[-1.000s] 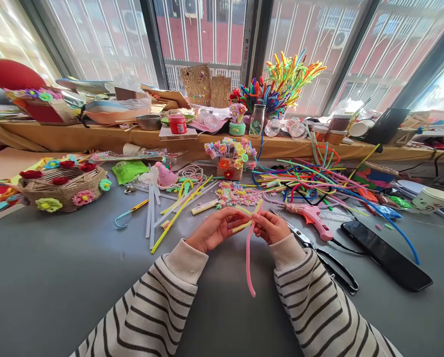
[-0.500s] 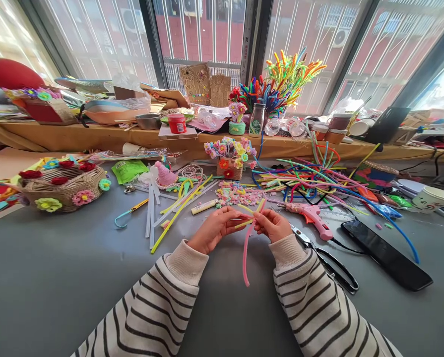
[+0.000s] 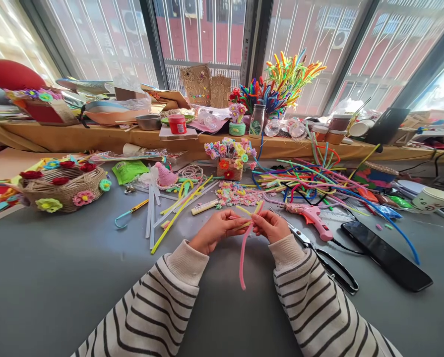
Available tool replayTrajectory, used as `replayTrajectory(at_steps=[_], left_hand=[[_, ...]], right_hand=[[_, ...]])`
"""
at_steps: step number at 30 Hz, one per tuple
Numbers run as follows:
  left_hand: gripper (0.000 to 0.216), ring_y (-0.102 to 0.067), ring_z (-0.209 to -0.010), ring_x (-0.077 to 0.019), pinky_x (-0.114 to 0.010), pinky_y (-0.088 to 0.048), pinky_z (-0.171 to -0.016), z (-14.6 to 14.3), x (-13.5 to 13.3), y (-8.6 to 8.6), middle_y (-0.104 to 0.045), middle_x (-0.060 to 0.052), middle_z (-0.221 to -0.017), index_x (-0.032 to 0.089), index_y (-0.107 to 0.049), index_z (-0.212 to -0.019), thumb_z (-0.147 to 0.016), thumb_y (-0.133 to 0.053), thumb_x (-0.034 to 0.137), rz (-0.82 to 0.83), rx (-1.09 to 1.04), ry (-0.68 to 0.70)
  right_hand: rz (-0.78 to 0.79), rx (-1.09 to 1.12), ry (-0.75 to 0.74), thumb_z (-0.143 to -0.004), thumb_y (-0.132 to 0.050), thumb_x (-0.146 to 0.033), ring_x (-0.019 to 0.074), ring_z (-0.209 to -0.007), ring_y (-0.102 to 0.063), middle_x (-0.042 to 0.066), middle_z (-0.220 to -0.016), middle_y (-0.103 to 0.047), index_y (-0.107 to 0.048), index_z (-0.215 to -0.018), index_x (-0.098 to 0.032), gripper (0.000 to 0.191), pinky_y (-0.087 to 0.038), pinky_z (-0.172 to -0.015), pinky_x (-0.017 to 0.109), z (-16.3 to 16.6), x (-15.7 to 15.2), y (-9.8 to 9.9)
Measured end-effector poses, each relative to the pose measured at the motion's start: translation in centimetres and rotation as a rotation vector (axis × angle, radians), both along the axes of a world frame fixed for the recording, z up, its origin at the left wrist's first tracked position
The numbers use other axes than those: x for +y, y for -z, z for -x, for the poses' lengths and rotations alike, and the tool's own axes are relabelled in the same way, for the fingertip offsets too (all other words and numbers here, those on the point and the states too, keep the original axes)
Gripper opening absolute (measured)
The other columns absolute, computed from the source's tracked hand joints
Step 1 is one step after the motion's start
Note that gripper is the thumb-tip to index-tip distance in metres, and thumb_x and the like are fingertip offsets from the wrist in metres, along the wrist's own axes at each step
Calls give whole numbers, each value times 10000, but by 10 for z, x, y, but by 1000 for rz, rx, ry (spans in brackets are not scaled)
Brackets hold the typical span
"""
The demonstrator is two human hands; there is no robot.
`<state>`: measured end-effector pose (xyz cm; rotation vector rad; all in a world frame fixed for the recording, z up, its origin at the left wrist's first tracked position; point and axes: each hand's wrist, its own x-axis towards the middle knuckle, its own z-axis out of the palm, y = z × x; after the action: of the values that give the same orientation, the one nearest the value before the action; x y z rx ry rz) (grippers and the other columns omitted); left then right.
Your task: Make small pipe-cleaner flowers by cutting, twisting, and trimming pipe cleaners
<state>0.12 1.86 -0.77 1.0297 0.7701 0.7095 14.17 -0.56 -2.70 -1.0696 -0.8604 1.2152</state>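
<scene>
Wide row of clear glass windows (image 3: pixel 288 44), set in dark grey metal frames (image 3: pixel 153 44), takes upper part of view; behind glass, thin pale vertical metal bars (image 3: pixel 213 34). Outside, reddish-pink building wall (image 3: pixel 222 42), with white boxy air-conditioner unit (image 3: pixel 341 38) toward right. Strong daylight comes in, brightest near far left and far right, where panes look almost white. Under windows, long ledge covered with tan-brown cloth (image 3: pixel 188 145), somewhat wrinkled at left. In front of ledge, broad smooth grey tabletop (image 3: pixel 76 267), with soft pale shine
</scene>
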Motion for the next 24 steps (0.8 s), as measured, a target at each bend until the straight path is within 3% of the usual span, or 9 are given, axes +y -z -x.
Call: replayTrajectory(at_steps=[4, 8, 17, 24], left_hand=[[188, -572, -726, -120, -254, -419, -712, 0, 0, -1, -618, -32, -736, 124, -470, -598, -570, -623, 230, 31, -7, 1], [200, -569, -662, -112, -250, -426, -675, 1, 1, -2, -610, -31, -691, 117, -496, -619, -556, -631, 250, -55, 79, -8], [361, -563, -601, -123, -267, -440, -597, -1, 0, 4, -591, -15, -627, 146, -468, -829, -535, -644, 258, -88, 101, 77], [337, -573, -676, -142, -261, -438, -636, 2, -1, -5, -605, -65, -765, 128, -528, -784, -608, -536, 416, -67, 210, 29]], right_hand=[[18, 81, 41, -486, -664, -310, 41, -347, -479, -54, -409, -541, -475, -550, -139, 263, -382, -340, 133, 0, 1, 3], [27, 75, 30, -484, -666, -306, 44, -348, -482, -55, -416, -542, -478, -561, -137, 264, -381, -341, 139, -1, 2, 4], [17, 103, 48, -489, -663, -303, 27, -327, -459, -53, -407, -545, -485, -561, -132, 257, -365, -327, 123, 0, 4, 7], [67, -34, -108, -490, -652, -319, 36, -312, -459, -51, -390, -540, -483, -544, -135, 256, -359, -313, 129, -2, 2, 2]])
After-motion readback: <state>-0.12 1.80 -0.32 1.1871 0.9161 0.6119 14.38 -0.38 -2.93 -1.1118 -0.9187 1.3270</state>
